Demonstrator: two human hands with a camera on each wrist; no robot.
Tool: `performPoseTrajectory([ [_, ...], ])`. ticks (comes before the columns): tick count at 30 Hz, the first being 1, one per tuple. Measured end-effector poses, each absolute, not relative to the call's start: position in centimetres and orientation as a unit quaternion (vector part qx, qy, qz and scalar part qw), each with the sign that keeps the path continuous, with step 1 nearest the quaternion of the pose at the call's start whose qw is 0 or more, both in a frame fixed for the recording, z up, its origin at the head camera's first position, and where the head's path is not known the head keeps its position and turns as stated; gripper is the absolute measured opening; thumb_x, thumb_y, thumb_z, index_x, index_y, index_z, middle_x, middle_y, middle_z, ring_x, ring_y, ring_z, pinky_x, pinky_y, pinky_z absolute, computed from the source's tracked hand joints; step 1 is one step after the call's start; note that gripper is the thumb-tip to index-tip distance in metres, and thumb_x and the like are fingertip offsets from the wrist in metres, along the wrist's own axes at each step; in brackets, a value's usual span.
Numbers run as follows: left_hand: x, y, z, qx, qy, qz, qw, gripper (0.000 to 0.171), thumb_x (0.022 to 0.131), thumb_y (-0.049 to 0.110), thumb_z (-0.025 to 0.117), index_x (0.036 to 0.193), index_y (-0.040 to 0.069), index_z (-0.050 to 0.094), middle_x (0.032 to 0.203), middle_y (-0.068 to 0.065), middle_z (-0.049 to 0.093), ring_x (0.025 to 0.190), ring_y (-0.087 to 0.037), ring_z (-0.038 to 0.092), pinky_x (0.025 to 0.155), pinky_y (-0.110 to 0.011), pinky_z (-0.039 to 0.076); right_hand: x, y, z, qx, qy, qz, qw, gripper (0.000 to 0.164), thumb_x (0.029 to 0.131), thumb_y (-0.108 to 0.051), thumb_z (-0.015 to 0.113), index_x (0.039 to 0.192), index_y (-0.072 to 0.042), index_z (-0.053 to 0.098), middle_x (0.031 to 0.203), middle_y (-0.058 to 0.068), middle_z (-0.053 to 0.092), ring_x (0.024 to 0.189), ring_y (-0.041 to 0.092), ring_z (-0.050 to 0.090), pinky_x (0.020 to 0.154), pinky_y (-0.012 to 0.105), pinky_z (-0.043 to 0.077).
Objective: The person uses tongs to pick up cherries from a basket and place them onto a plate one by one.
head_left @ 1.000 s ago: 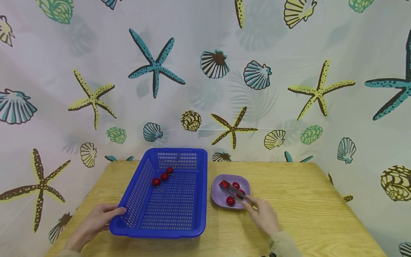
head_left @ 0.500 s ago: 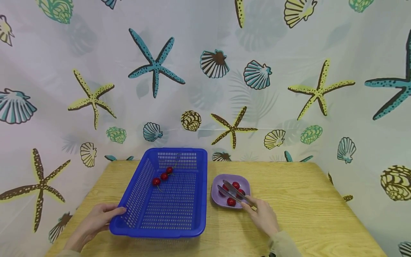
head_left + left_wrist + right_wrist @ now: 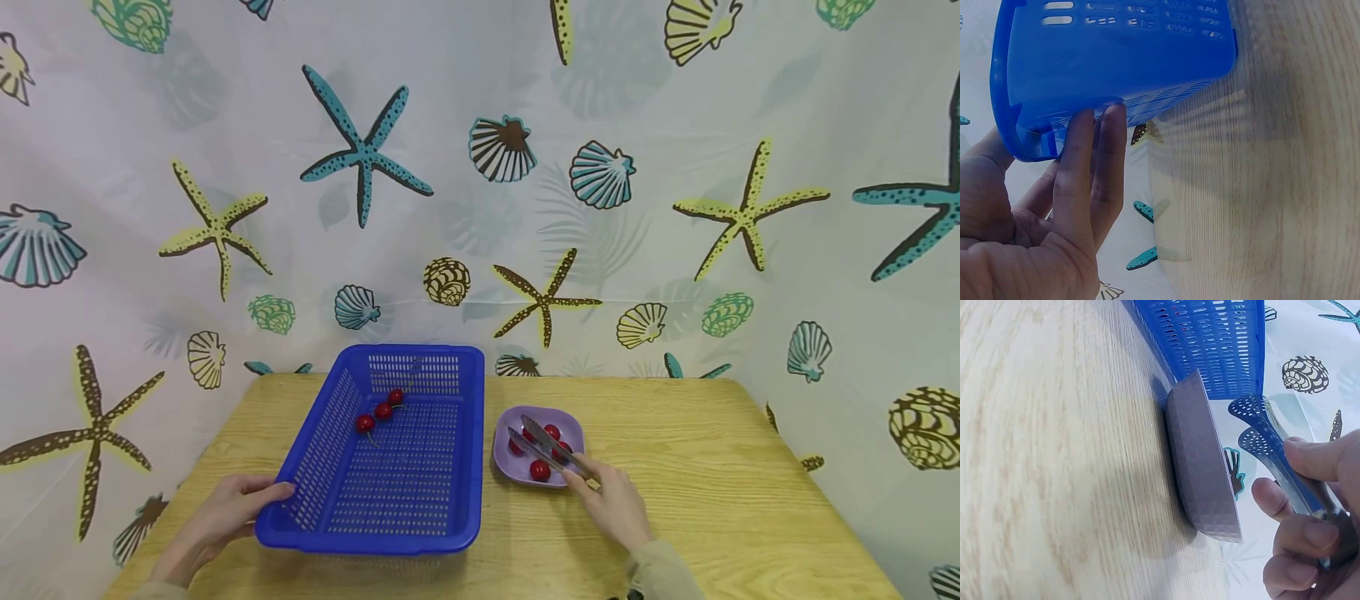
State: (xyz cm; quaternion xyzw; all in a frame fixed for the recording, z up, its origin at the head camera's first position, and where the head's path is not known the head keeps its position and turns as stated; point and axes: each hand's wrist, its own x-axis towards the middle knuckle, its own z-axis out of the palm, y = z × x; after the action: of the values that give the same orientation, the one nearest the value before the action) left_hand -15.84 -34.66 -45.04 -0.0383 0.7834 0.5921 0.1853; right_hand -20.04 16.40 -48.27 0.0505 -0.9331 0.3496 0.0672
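Note:
My left hand (image 3: pixel 228 510) grips the near left corner of a blue plastic basket (image 3: pixel 367 544), thumb over the rim. In the left wrist view, its fingers (image 3: pixel 1075 178) lie against the basket's outer wall. Three red cherries (image 3: pixel 365 424) with stems sit in the basket's left part. My right hand (image 3: pixel 617 505) holds metal tongs (image 3: pixel 542 433) over a small purple bowl (image 3: pixel 568 425). Several red cherries (image 3: pixel 540 471) lie in that bowl, partly behind the tongs. In the right wrist view, the perforated tips of the tongs (image 3: pixel 1252 407) stand apart above the rim, nothing visible between them.
The wooden table (image 3: pixel 675 450) extends right of the bowl. A white cloth with starfish and shells (image 3: pixel 600 317) hangs around the back and both sides. The basket stands just left of the bowl.
The arms of the tongs have spread apart; one second ago they lay close together. The front cherry in the bowl has shifted slightly right. My left hand and the basket stay in place.

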Motion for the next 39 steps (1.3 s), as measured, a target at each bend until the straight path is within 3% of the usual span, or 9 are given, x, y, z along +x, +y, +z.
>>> performPoseTrajectory([
  [7, -15.8, -34.7, -45.1, -0.036, 0.784, 0.592, 0.184, 0.060, 0.103, 0.028, 0.057, 0.136, -0.021, 0.047, 0.109, -0.009, 0.076, 0.096, -0.019, 0.074, 0.083, -0.038, 0.063, -20.0, 16.3, -48.2, 0.047, -0.932, 0.352, 0.068, 0.044, 0.093, -0.028, 0.071, 0.129, -0.003, 0.067, 0.101, 0.009, 0.077, 0.074, 0.013, 0.055, 0.060, 0.025, 0.039],
  [13, -15.7, -34.7, -45.1, -0.034, 0.783, 0.593, 0.185, 0.061, 0.102, 0.028, 0.057, 0.136, -0.021, 0.047, 0.110, -0.011, 0.075, 0.097, -0.020, 0.074, 0.084, -0.038, 0.063, -20.1, 16.3, -47.7, 0.042, -0.926, 0.372, 0.057, 0.044, 0.094, -0.028, 0.070, 0.131, -0.004, 0.066, 0.100, 0.009, 0.077, 0.050, 0.007, 0.033, 0.048, 0.023, 0.030],
  [17, -15.7, -34.7, -45.1, -0.034, 0.782, 0.594, 0.185, 0.061, 0.102, 0.028, 0.057, 0.136, -0.021, 0.046, 0.111, -0.011, 0.075, 0.097, -0.020, 0.074, 0.084, -0.039, 0.063, -20.1, 16.3, -47.3, 0.048, -0.922, 0.379, 0.063, 0.043, 0.095, -0.029, 0.069, 0.130, -0.005, 0.067, 0.096, 0.007, 0.077, 0.046, 0.004, 0.028, 0.044, 0.021, 0.026],
  [24, -15.7, -34.6, -45.0, -0.039, 0.786, 0.589, 0.185, 0.062, 0.102, 0.029, 0.057, 0.137, -0.021, 0.046, 0.112, -0.012, 0.075, 0.098, -0.021, 0.074, 0.084, -0.039, 0.063, -20.0, 16.3, -46.7, 0.050, -0.919, 0.386, 0.059, 0.043, 0.096, -0.030, 0.068, 0.130, -0.006, 0.067, 0.095, 0.006, 0.076, 0.045, 0.003, 0.029, 0.043, 0.020, 0.026],
  [34, -15.7, -34.7, -45.0, -0.035, 0.782, 0.594, 0.187, 0.059, 0.103, 0.028, 0.057, 0.135, -0.020, 0.048, 0.109, -0.009, 0.076, 0.096, -0.019, 0.074, 0.084, -0.038, 0.063, -19.9, 16.4, -45.6, 0.054, -0.917, 0.390, 0.064, 0.050, 0.098, -0.032, 0.066, 0.134, 0.002, 0.062, 0.104, 0.012, 0.076, 0.052, 0.005, 0.048, 0.048, 0.021, 0.034],
  [39, -15.8, -34.7, -45.0, -0.040, 0.781, 0.595, 0.185, 0.058, 0.102, 0.028, 0.058, 0.134, -0.020, 0.049, 0.109, -0.009, 0.076, 0.096, -0.018, 0.074, 0.084, -0.037, 0.063, -20.1, 16.4, -45.0, 0.064, -0.916, 0.391, 0.066, 0.047, 0.098, -0.033, 0.065, 0.132, 0.000, 0.064, 0.103, 0.011, 0.076, 0.050, 0.006, 0.047, 0.046, 0.021, 0.032],
])
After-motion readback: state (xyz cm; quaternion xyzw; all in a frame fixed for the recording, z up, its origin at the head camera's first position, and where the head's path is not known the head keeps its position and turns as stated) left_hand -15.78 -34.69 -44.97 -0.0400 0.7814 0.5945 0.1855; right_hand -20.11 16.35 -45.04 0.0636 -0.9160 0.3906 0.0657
